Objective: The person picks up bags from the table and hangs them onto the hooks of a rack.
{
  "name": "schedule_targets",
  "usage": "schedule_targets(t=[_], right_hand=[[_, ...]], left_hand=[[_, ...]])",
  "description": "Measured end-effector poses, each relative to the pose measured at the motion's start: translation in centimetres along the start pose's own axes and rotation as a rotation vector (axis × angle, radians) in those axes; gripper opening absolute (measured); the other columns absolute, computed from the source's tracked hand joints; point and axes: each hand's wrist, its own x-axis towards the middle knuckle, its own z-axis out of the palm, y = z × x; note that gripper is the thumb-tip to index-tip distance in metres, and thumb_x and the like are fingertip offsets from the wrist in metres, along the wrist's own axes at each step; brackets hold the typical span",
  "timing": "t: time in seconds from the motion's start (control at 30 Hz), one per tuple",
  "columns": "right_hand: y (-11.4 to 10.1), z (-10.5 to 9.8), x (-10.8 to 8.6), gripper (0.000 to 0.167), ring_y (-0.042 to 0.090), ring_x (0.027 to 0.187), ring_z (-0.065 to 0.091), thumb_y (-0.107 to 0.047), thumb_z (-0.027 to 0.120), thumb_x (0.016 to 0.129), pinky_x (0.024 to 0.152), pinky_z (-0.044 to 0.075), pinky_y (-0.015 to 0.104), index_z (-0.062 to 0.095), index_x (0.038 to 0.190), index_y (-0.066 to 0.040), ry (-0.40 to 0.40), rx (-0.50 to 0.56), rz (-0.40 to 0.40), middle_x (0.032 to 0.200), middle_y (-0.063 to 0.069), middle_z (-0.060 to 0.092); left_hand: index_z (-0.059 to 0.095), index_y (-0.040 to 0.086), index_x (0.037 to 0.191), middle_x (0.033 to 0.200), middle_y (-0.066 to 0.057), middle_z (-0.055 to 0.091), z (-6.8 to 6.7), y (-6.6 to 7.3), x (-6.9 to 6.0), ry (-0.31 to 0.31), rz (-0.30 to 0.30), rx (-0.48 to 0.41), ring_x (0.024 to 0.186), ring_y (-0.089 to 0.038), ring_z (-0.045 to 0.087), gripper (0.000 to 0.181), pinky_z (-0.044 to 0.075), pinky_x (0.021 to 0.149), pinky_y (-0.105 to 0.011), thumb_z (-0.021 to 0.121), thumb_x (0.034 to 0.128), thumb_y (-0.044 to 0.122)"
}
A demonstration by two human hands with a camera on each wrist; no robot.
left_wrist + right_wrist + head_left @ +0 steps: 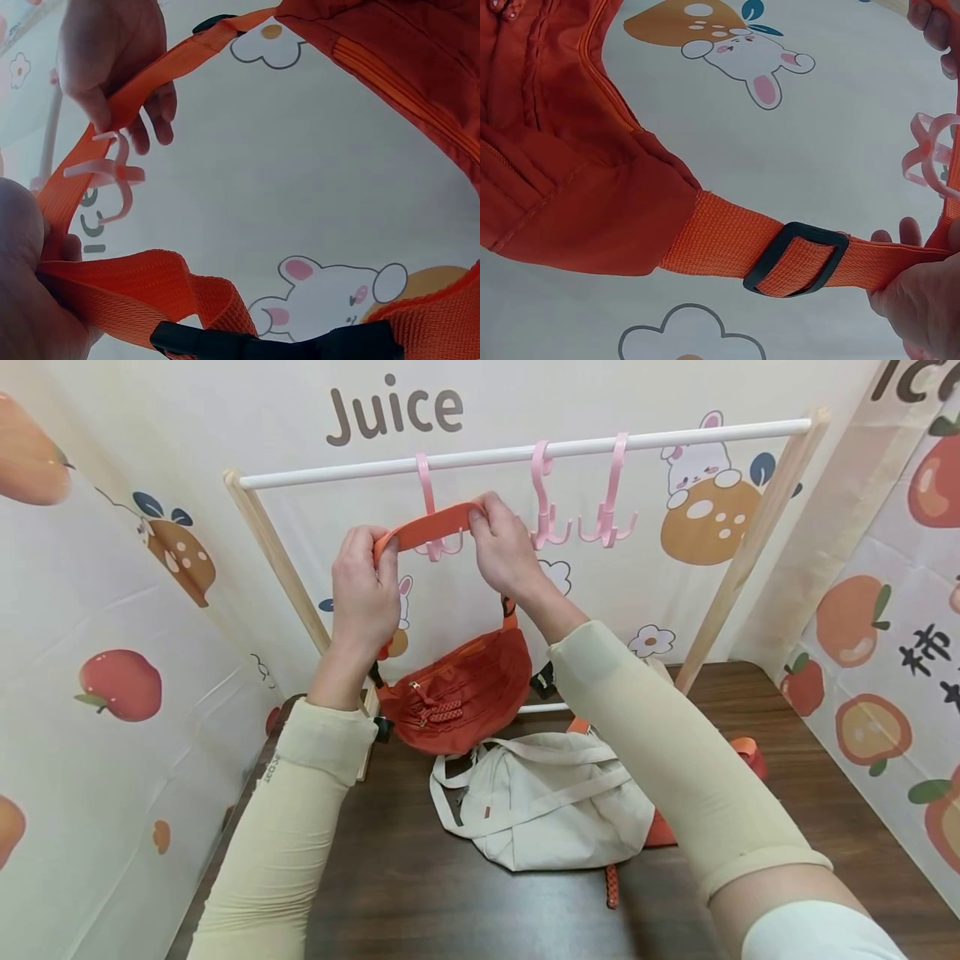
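Note:
An orange strap (438,527) is stretched between my two hands in front of the leftmost pink hook (425,485). My left hand (365,589) pinches its left part, and my right hand (507,545) its right part. From this strap hangs a rust-red waist bag (465,689) with a front zip, tilted above the table. The left wrist view shows the pink hook's prongs (112,172) inside the strap loop, close to the strap. A black slide buckle (799,259) sits on the strap near the bag in the right wrist view.
A white rail (487,457) on wooden posts (738,556) carries two more pink hooks (543,502) to the right. On the dark wooden table (397,860) lies a cream bag (555,810) with long handles. A red-orange item (663,831) shows partly beneath it.

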Motion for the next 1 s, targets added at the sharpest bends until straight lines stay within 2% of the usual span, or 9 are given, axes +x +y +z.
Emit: schedule_targets(t=[0.27, 0.77, 1.0], right_hand=[[0.7, 0.5, 0.0, 0.030, 0.017, 0.101, 0.052, -0.030, 0.041, 0.116, 0.082, 0.045, 0.026, 0.052, 0.137, -0.012, -0.013, 0.004, 0.023, 0.126, 0.003, 0.060], [1.8, 0.8, 0.2, 0.026, 0.016, 0.110, 0.051, -0.029, 0.042, 0.116, 0.089, 0.044, 0.029, 0.054, 0.134, -0.014, -0.050, -0.013, 0.047, 0.130, 0.001, 0.062], [3.0, 0.7, -0.1, 0.025, 0.022, 0.097, 0.050, -0.028, 0.041, 0.116, 0.081, 0.044, 0.031, 0.056, 0.130, -0.014, -0.043, -0.021, 0.067, 0.125, 0.008, 0.061]], left_hand=[[0.062, -0.006, 0.119, 0.112, -0.019, 0.061, 0.3, -0.9, 0.0, -0.010, -0.022, -0.006, 0.096, -0.025, 0.052, 0.031, 0.040, 0.081, -0.029, 0.049, 0.1141, 0.022], [0.062, -0.004, 0.120, 0.104, -0.016, 0.057, 1.3, -3.0, -0.1, -0.018, -0.045, -0.024, 0.092, -0.025, 0.049, 0.029, 0.038, 0.079, -0.029, 0.051, 0.1138, 0.021], [0.064, -0.003, 0.128, 0.115, -0.017, 0.061, 1.8, -4.4, -0.5, -0.042, -0.082, -0.010, 0.095, -0.027, 0.052, 0.029, 0.042, 0.081, -0.033, 0.048, 0.1145, 0.017]])
